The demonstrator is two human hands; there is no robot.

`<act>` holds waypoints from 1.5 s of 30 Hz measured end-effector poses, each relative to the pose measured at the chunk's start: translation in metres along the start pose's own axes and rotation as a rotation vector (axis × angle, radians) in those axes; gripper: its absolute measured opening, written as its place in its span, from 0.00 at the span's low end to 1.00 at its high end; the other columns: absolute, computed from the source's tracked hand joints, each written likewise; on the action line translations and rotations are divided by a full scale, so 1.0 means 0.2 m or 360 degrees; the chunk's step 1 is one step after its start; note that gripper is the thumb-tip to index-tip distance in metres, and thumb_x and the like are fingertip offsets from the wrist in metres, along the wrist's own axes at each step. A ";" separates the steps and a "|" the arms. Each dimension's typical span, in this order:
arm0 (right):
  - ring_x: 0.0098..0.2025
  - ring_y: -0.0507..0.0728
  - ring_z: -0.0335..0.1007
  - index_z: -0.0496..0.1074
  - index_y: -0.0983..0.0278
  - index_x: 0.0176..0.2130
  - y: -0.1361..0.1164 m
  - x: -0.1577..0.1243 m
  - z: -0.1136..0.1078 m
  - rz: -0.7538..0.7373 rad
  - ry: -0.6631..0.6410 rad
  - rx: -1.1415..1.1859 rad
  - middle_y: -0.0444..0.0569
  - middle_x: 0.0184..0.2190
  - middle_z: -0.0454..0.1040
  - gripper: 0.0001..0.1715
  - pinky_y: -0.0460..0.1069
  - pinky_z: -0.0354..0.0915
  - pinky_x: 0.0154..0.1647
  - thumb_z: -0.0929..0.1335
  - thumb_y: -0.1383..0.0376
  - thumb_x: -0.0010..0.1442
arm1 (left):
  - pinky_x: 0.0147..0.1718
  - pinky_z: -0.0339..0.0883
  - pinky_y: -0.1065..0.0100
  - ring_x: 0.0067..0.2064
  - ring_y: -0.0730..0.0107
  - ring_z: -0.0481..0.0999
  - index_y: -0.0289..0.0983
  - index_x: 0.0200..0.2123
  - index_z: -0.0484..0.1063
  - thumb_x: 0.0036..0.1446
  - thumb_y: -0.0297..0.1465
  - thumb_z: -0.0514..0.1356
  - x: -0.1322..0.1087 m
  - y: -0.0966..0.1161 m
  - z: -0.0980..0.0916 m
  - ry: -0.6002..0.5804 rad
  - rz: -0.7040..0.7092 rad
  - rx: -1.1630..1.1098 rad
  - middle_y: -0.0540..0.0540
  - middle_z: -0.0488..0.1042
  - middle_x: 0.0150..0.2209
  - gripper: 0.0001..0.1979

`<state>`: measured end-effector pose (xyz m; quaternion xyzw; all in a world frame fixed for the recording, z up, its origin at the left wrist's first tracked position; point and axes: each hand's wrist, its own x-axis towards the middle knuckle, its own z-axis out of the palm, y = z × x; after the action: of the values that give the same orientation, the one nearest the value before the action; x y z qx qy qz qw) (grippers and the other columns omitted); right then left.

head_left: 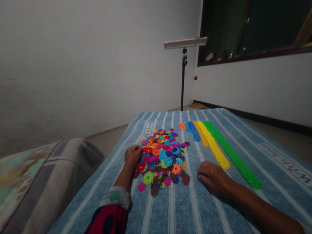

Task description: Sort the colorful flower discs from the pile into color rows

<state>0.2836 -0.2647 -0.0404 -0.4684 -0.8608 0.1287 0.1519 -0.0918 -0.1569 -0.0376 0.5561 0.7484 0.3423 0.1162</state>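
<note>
A heap of many-coloured notched plastic discs (161, 159) lies loosely spread on the striped cloth in front of me. My left hand (133, 156) is at the heap's left edge, fingers curled together with their tips by the red and orange discs. Whether a disc is between them I cannot make out. On the other side, my right hand (211, 175) rests on the cloth between the heap and the sorted rows. Its fingers are bent inward, and what is under them is hidden. Beside it run overlapping rows of yellow discs (212, 143) and green discs (231, 152).
Shorter rows of blue discs (194, 131) and amber discs (201, 135) lie further left, with a few orange discs (182, 126) at the far end. A lamp on a black stand (182, 81) rises behind the blue striped cloth (97, 198). Grey fabric (65, 175) bulges at left.
</note>
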 end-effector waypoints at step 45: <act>0.37 0.57 0.68 0.71 0.60 0.27 0.11 0.08 0.19 -0.0030 0.0381 0.0426 0.47 0.30 0.73 0.14 0.52 0.62 0.40 0.62 0.66 0.63 | 0.58 0.59 0.50 0.62 0.51 0.66 0.41 0.56 0.68 0.64 0.44 0.52 0.05 0.59 0.40 -0.0703 0.1103 0.0861 0.38 0.68 0.62 0.22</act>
<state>0.2769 -0.2423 -0.0802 -0.4479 -0.8161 0.1842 0.3155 0.0369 -0.0995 -0.0192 0.8418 0.5390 0.0281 0.0028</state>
